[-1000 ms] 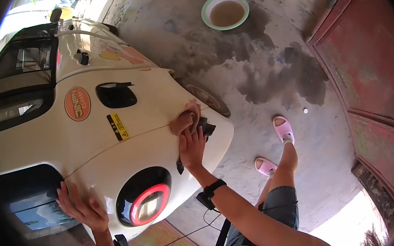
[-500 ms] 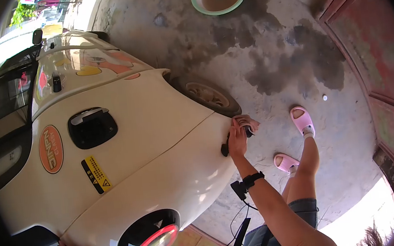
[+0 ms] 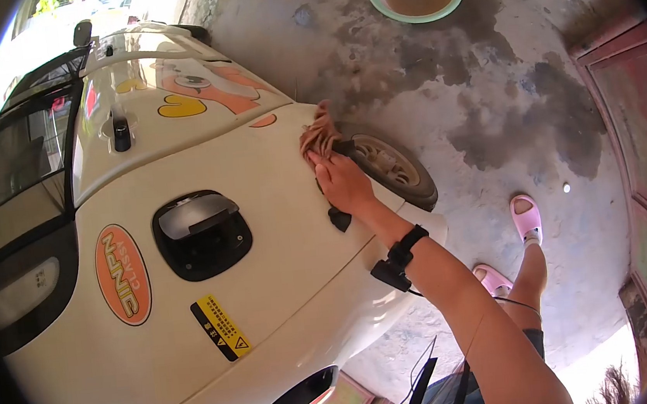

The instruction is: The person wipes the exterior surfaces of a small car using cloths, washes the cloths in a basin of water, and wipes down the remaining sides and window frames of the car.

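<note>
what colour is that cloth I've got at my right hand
The cloth is brown; it shows best in the head view.

Cloth (image 3: 319,134), one: brown, thin, bunched and creased; wet or dry, cannot tell. Held in my grip against the car's side, at the rim of the wheel arch, near the top of the tyre; its loose end sticks out past my fingertips (image 3: 313,156).

Car (image 3: 284,198), one: cream-white, glossy body, black-framed windows. Wheel (image 3: 393,160) dull and dusty-looking, spoked. Fitted with a black rounded recess bearing a grey flap (image 3: 199,215). Marked with an orange oval badge (image 3: 122,274) ending in "CLASSY", a yellow-and-black warning label (image 3: 220,327) and a cartoon decal (image 3: 211,88).
</note>
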Motion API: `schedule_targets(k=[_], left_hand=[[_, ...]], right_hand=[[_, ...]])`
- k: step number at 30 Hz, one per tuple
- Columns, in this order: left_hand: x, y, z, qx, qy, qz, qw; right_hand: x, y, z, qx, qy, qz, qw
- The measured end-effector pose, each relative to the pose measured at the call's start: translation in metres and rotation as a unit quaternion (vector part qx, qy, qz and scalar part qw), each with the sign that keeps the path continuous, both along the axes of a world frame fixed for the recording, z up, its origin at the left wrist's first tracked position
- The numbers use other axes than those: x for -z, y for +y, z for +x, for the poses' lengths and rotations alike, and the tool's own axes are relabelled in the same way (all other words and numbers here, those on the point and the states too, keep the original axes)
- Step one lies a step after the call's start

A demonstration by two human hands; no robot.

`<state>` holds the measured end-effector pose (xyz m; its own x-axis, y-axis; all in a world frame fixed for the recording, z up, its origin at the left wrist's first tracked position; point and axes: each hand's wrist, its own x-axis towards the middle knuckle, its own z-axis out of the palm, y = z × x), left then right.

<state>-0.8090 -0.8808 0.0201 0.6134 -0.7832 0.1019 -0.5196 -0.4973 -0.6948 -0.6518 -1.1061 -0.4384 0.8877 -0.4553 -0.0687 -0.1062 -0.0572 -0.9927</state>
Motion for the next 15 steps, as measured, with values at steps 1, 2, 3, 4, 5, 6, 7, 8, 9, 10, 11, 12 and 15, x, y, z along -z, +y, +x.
schedule_targets(k=[1,2,3,4,5,6,7,8,9,10,11,12,15], left_hand=[[0.001,0.003,-0.001,0.000,0.005,-0.002,1.000],[0.002,0.007,0.000,0.003,0.005,-0.005,1.000],[0.002,0.012,-0.001,0.008,0.006,-0.007,1.000],[0.001,0.016,-0.001,0.015,-0.006,0.005,1.000],[-0.003,0.021,-0.003,0.015,0.000,0.016,1.000],[-0.003,0.026,-0.003,0.013,0.004,0.025,1.000],[-0.001,0.027,-0.003,0.002,-0.004,0.023,1.000],[0.001,0.028,-0.002,0.006,0.006,0.031,0.999],[0.002,0.029,-0.003,0.009,0.017,0.041,0.999],[0.006,0.029,-0.004,0.001,-0.001,0.011,1.000],[0.007,0.025,-0.005,0.000,-0.004,0.015,1.000],[0.007,0.021,-0.005,0.000,-0.004,0.020,1.000],[0.015,0.020,0.001,0.028,-0.016,-0.004,0.999]], right_hand=[[0.015,0.004,0.002,-0.005,-0.004,0.001,1.000],[0.028,0.010,0.009,0.013,0.035,-0.006,0.999],[0.025,0.008,0.012,0.029,0.074,-0.012,0.997],[0.019,0.011,0.004,0.022,0.081,-0.025,0.996],[0.002,0.014,-0.010,0.014,0.089,-0.039,0.995],[-0.023,0.017,-0.028,0.001,0.042,-0.033,0.999],[-0.054,0.018,-0.052,-0.017,-0.008,-0.028,0.999],[-0.096,0.018,-0.075,-0.023,-0.066,0.002,0.998],[-0.130,0.019,-0.096,-0.052,-0.094,0.077,0.991],[-0.148,0.019,-0.109,-0.084,-0.132,0.056,0.986],[-0.149,0.019,-0.108,-0.092,-0.162,0.051,0.981],[-0.146,0.019,-0.109,-0.099,-0.190,0.048,0.976],[-0.111,0.011,-0.080,-0.078,-0.100,0.073,0.989]])
